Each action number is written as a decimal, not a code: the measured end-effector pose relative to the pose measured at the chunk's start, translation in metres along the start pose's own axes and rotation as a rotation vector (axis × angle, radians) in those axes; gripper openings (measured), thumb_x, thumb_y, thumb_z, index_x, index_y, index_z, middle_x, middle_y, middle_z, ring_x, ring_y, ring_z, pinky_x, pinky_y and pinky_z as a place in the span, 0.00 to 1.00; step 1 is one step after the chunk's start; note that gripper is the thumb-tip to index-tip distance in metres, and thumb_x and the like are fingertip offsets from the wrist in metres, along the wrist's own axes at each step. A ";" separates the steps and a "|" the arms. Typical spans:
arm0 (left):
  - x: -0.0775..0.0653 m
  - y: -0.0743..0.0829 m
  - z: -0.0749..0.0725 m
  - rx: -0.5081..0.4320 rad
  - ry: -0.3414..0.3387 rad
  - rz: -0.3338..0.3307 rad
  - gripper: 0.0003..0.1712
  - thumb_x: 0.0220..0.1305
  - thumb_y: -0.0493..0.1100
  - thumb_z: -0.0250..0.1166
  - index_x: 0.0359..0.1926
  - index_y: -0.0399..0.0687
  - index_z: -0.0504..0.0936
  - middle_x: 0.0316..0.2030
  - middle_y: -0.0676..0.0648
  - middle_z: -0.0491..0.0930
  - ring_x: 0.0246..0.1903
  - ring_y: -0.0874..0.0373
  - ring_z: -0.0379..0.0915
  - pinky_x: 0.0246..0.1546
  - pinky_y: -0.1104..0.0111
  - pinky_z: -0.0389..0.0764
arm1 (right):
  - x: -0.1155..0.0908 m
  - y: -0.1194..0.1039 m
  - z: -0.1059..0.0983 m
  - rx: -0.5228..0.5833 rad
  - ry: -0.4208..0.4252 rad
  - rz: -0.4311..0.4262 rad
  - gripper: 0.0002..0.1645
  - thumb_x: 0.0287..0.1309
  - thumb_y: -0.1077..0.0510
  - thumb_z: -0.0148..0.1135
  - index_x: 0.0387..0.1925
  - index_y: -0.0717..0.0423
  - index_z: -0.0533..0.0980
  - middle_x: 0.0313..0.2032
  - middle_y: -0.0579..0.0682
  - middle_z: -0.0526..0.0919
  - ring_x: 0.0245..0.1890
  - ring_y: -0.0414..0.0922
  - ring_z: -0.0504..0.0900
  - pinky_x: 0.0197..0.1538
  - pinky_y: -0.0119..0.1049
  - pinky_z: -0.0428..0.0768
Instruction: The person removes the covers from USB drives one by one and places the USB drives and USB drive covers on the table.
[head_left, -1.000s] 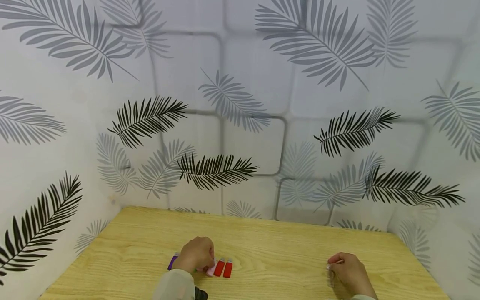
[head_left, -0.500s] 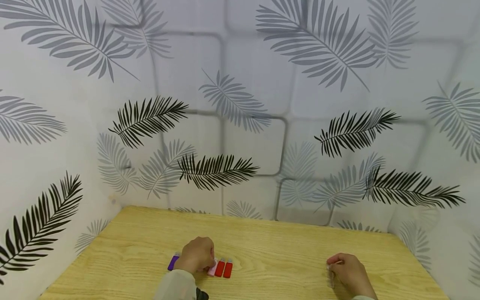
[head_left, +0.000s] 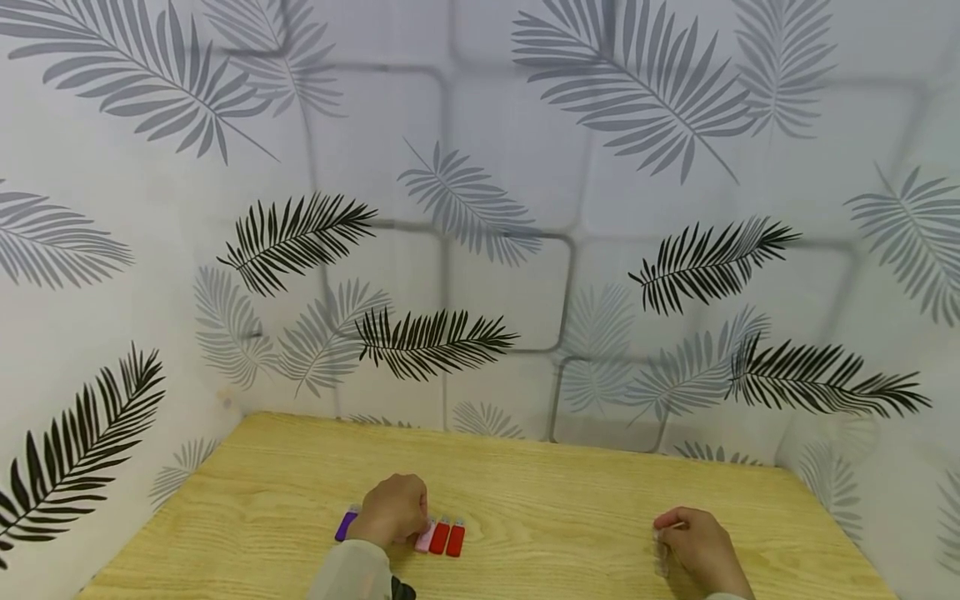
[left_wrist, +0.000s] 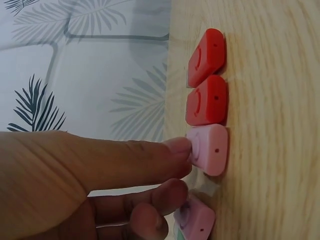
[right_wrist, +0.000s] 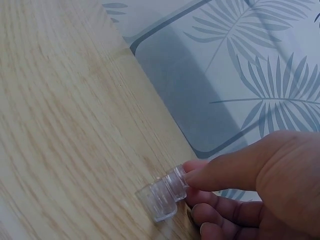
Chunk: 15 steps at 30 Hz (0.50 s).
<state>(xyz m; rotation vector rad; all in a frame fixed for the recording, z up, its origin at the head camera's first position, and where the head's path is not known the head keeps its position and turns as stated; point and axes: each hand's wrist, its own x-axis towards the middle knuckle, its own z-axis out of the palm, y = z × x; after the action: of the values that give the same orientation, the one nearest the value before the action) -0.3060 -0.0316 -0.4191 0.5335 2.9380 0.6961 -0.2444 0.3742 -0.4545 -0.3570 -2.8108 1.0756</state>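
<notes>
In the left wrist view, my left hand (left_wrist: 115,170) pinches a light pink USB stick (left_wrist: 215,150) at its far end, flat on the table. Two red USB sticks (left_wrist: 210,102) lie in a row beside it. A second pink USB stick (left_wrist: 199,220) lies on the other side, partly behind my fingers. Over to the right, my right hand (head_left: 700,546) holds the end of a short row of clear plastic caps (right_wrist: 159,199) between thumb and fingertip. Those caps stand on the table, touching one another. My other right fingers are curled beneath.
A purple USB stick (head_left: 347,526) lies left of my left hand, which hides part of the row. The light wooden table (head_left: 540,492) meets a wall covering (head_left: 495,292) with leaf patterns at its back edge.
My left hand and the pink USB stick have shifted very slightly right, and the stick now sits close against the red one. My right hand stays almost still at the clear caps.
</notes>
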 end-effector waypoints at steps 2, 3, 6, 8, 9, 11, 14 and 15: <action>0.000 -0.001 -0.001 0.005 -0.002 -0.002 0.15 0.51 0.35 0.73 0.18 0.48 0.74 0.15 0.54 0.72 0.13 0.62 0.67 0.18 0.69 0.69 | 0.000 -0.001 0.000 -0.001 0.005 -0.004 0.07 0.54 0.60 0.62 0.33 0.59 0.81 0.33 0.50 0.83 0.34 0.46 0.78 0.40 0.45 0.74; 0.001 -0.002 -0.002 0.008 0.002 -0.004 0.15 0.51 0.35 0.72 0.18 0.48 0.74 0.15 0.53 0.72 0.14 0.61 0.67 0.18 0.68 0.69 | 0.000 -0.001 0.000 -0.001 0.005 -0.003 0.07 0.54 0.60 0.61 0.33 0.59 0.82 0.34 0.51 0.84 0.35 0.47 0.78 0.40 0.46 0.74; 0.001 -0.005 -0.006 0.019 0.022 -0.003 0.14 0.52 0.35 0.72 0.21 0.48 0.74 0.18 0.53 0.72 0.18 0.59 0.69 0.21 0.66 0.71 | 0.000 -0.001 -0.001 0.003 0.004 0.007 0.09 0.54 0.59 0.60 0.34 0.59 0.82 0.36 0.53 0.84 0.37 0.50 0.79 0.43 0.50 0.75; 0.000 -0.009 -0.009 0.024 0.041 -0.014 0.13 0.52 0.34 0.71 0.23 0.47 0.73 0.20 0.52 0.72 0.20 0.58 0.69 0.23 0.64 0.71 | 0.000 -0.001 -0.001 0.007 0.002 0.017 0.10 0.54 0.58 0.60 0.35 0.60 0.81 0.37 0.54 0.84 0.38 0.51 0.79 0.44 0.52 0.75; 0.000 -0.011 -0.011 0.022 0.049 -0.023 0.14 0.51 0.34 0.71 0.24 0.46 0.72 0.20 0.52 0.72 0.21 0.57 0.68 0.23 0.64 0.71 | 0.000 -0.001 -0.001 0.009 0.003 0.022 0.10 0.54 0.58 0.60 0.35 0.59 0.81 0.37 0.54 0.84 0.38 0.51 0.79 0.43 0.52 0.75; -0.001 -0.014 -0.013 0.027 0.059 -0.038 0.14 0.51 0.35 0.72 0.25 0.46 0.71 0.22 0.51 0.72 0.22 0.56 0.68 0.25 0.63 0.71 | 0.000 -0.001 -0.001 0.009 0.003 0.023 0.10 0.55 0.58 0.60 0.35 0.60 0.81 0.37 0.55 0.84 0.38 0.51 0.79 0.43 0.52 0.75; -0.001 -0.019 -0.015 0.031 0.055 -0.064 0.15 0.50 0.36 0.73 0.27 0.45 0.71 0.23 0.51 0.72 0.23 0.55 0.67 0.25 0.62 0.71 | 0.000 0.000 -0.001 0.008 0.006 0.019 0.09 0.55 0.58 0.60 0.34 0.60 0.81 0.37 0.55 0.84 0.37 0.51 0.79 0.43 0.51 0.74; -0.002 -0.019 -0.015 0.031 0.048 -0.070 0.15 0.50 0.37 0.73 0.27 0.45 0.71 0.24 0.50 0.72 0.23 0.55 0.67 0.25 0.61 0.71 | 0.000 0.000 -0.001 0.008 0.007 0.019 0.09 0.55 0.58 0.60 0.34 0.60 0.81 0.37 0.55 0.84 0.38 0.51 0.79 0.43 0.51 0.74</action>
<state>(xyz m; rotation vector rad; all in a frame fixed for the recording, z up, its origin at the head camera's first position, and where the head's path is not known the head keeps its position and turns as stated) -0.3130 -0.0548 -0.4143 0.4200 2.9998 0.6659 -0.2446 0.3749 -0.4539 -0.3867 -2.8020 1.0871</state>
